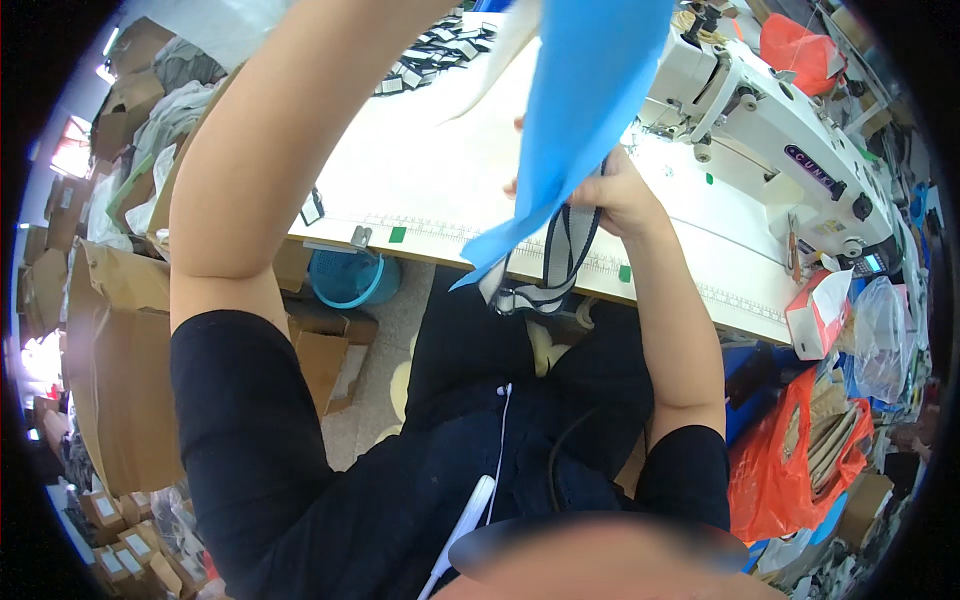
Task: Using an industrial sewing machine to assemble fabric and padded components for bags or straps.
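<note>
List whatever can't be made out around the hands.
All in the head view:
- Left hand: out of frame past the top edge; only its forearm shows.
- Right hand: partly hidden behind the blue sheet.
- Blue sheet: upper end cut off by the top edge.
- Dark-edged strap: upper part covered by the blue sheet.
- Piled black-and-white pieces: details too small.

White worktable (400,165), grey floor (368,405), cardboard boxes (125,380) left.

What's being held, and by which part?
The right hand holds the blue cloth by its right edge and a looped strap near its top; left hand out of view.
</note>
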Action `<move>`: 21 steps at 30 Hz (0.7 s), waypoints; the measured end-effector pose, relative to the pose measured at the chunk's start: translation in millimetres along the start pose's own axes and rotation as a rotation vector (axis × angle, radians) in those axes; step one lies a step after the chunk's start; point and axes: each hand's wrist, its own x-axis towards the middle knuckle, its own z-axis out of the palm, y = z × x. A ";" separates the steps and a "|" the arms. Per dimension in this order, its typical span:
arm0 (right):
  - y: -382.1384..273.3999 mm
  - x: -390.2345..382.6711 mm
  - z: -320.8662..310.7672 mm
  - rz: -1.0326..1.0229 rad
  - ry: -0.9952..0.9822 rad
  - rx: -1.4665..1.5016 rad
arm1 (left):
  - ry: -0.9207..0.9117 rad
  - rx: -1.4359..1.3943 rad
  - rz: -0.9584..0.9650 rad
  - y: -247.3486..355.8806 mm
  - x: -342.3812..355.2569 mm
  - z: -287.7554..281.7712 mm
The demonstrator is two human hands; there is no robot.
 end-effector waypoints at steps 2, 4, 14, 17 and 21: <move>-5.8 -20.7 3.1 0.110 0.027 0.092 | -0.068 -0.064 0.022 8.8 3.9 -25.6; -4.0 -39.1 -14.4 0.165 -0.075 0.127 | 0.582 0.139 0.098 7.1 -21.0 3.9; -86.7 -116.1 -54.8 0.295 0.200 -0.429 | 0.847 -0.054 -0.272 -136.4 -130.0 -183.9; -100.5 -121.9 -64.3 0.432 0.235 -0.608 | 0.709 -0.091 -0.323 -163.5 -136.9 -161.9; -99.4 -129.8 -62.2 0.480 0.295 -0.610 | 0.408 0.121 -0.146 -134.4 -108.8 -125.0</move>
